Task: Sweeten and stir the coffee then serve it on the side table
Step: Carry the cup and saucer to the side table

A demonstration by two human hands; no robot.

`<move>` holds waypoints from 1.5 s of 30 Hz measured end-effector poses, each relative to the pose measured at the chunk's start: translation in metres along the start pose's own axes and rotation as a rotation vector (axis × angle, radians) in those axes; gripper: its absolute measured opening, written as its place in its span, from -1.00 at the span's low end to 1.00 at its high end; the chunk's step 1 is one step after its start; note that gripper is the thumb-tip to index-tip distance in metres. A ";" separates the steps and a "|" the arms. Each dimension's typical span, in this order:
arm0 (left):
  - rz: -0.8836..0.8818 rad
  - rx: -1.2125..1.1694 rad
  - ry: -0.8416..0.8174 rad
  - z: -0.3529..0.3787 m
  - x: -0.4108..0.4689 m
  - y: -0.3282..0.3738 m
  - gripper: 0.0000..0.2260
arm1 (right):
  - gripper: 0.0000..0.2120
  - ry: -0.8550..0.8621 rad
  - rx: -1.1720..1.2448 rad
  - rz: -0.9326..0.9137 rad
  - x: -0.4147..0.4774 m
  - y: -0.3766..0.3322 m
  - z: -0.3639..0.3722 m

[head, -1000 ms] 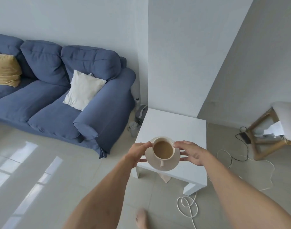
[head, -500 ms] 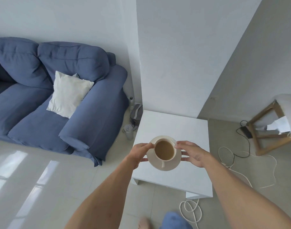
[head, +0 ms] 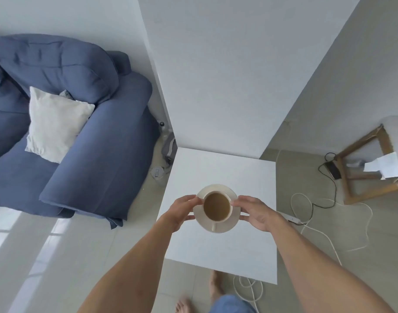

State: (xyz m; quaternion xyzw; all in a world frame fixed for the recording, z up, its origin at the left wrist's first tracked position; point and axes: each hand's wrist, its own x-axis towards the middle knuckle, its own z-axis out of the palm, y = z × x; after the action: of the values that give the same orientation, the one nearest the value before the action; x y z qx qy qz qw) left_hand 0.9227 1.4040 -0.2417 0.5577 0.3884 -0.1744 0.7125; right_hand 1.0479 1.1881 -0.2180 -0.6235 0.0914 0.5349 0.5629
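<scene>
A cream cup (head: 216, 207) full of milky brown coffee stands on a matching cream saucer (head: 229, 224), its handle pointing toward me. My left hand (head: 179, 212) grips the saucer's left rim and my right hand (head: 255, 212) grips its right rim. Both carry it in the air above the white square side table (head: 243, 251), roughly over its middle. No spoon shows in the cup.
A blue sofa (head: 98, 168) with a white cushion (head: 53, 123) sits left of the table. White and black cables (head: 315, 206) lie on the tiled floor to the right, near a wooden stool frame (head: 362, 168). My bare feet (head: 216, 285) stand at the table's near edge.
I have stepped closer to the side table, which now lies directly under the cup and saucer. Both hands keep the same hold on the saucer.
</scene>
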 end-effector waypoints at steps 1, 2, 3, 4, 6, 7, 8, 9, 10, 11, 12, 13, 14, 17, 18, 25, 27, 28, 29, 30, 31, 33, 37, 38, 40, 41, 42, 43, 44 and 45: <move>-0.002 0.002 -0.004 0.002 0.008 0.002 -0.52 | -0.88 -0.014 -0.008 0.003 0.005 -0.003 -0.005; -0.006 0.006 -0.008 0.004 0.016 0.004 -0.51 | -0.94 -0.019 -0.017 0.005 0.010 -0.006 -0.010; -0.013 0.003 -0.011 0.007 0.026 0.006 -0.51 | -0.97 -0.020 -0.022 0.010 0.017 -0.009 -0.016; -0.016 -0.004 -0.013 0.009 0.034 0.007 -0.52 | -0.97 -0.019 -0.025 0.014 0.023 -0.013 -0.021; -0.027 -0.017 -0.019 0.013 0.051 0.009 -0.54 | -0.97 -0.020 -0.030 0.026 0.037 -0.017 -0.031; -0.030 -0.017 -0.022 0.014 0.057 0.009 -0.53 | -0.98 -0.019 -0.033 0.029 0.043 -0.018 -0.034; -0.036 -0.019 -0.020 0.016 0.065 0.010 -0.52 | -0.98 -0.018 -0.034 0.035 0.050 -0.020 -0.038; -0.042 -0.025 -0.016 0.017 0.072 0.010 -0.51 | -0.98 -0.017 -0.038 0.039 0.058 -0.021 -0.043; -0.047 -0.030 -0.008 0.019 0.079 0.011 -0.50 | -0.98 -0.018 -0.041 0.042 0.065 -0.022 -0.046; -0.051 -0.036 0.002 0.020 0.085 0.010 -0.50 | -0.96 -0.019 -0.044 0.044 0.073 -0.023 -0.049; -0.051 -0.040 0.005 0.022 0.090 0.010 -0.54 | -0.94 -0.022 -0.044 0.046 0.079 -0.024 -0.051; -0.052 -0.048 0.008 0.023 0.096 0.009 -0.60 | -0.92 -0.024 -0.045 0.050 0.087 -0.023 -0.055; -0.055 -0.057 0.011 0.024 0.102 0.009 -0.67 | -0.91 -0.027 -0.043 0.055 0.094 -0.023 -0.058; -0.073 -0.065 0.021 0.023 0.119 0.005 -0.61 | -0.89 -0.038 -0.038 0.074 0.114 -0.020 -0.065; -0.087 -0.065 0.019 0.022 0.129 0.002 -0.55 | -0.90 -0.045 -0.034 0.083 0.123 -0.018 -0.069; -0.131 -0.052 0.016 0.016 0.175 -0.015 -0.42 | -0.94 -0.051 0.004 0.128 0.165 -0.002 -0.082; -0.142 -0.059 0.015 0.015 0.187 -0.020 -0.47 | -0.93 -0.046 0.009 0.136 0.178 0.004 -0.085; -0.147 -0.060 0.014 0.015 0.193 -0.024 -0.48 | -0.93 -0.044 0.014 0.141 0.184 0.007 -0.087; -0.152 -0.058 0.010 0.014 0.199 -0.027 -0.48 | -0.93 -0.044 0.016 0.144 0.190 0.009 -0.089; -0.158 -0.057 0.006 0.013 0.205 -0.030 -0.47 | -0.92 -0.043 0.019 0.146 0.197 0.012 -0.090; -0.163 -0.053 0.003 0.012 0.211 -0.034 -0.45 | -0.91 -0.043 0.020 0.147 0.202 0.015 -0.091; -0.172 -0.045 -0.010 0.010 0.223 -0.041 -0.43 | -0.88 -0.039 0.032 0.150 0.213 0.020 -0.094; -0.184 -0.036 -0.022 0.006 0.245 -0.052 -0.46 | -0.83 -0.027 0.048 0.156 0.233 0.030 -0.098; -0.188 -0.035 -0.021 0.006 0.249 -0.055 -0.46 | -0.81 -0.025 0.054 0.160 0.237 0.033 -0.098; -0.195 -0.027 -0.022 0.006 0.256 -0.060 -0.46 | -0.77 -0.012 0.061 0.167 0.245 0.038 -0.100; -0.201 -0.027 -0.018 0.006 0.259 -0.063 -0.45 | -0.77 -0.006 0.066 0.171 0.248 0.041 -0.100; -0.206 -0.029 -0.012 0.006 0.261 -0.065 -0.44 | -0.78 -0.002 0.072 0.173 0.250 0.043 -0.101; -0.210 -0.030 -0.006 0.007 0.263 -0.067 -0.42 | -0.81 0.002 0.078 0.174 0.252 0.045 -0.101; -0.210 -0.033 -0.001 0.007 0.265 -0.068 -0.41 | -0.83 0.007 0.082 0.174 0.253 0.047 -0.101; -0.207 -0.035 -0.001 0.008 0.266 -0.070 -0.41 | -0.86 0.013 0.087 0.174 0.255 0.048 -0.102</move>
State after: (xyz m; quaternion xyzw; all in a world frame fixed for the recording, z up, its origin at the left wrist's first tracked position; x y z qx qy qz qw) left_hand 1.0477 1.4237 -0.4863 0.5020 0.4466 -0.2407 0.7004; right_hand 1.1756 1.2139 -0.4643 -0.5918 0.1719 0.5731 0.5402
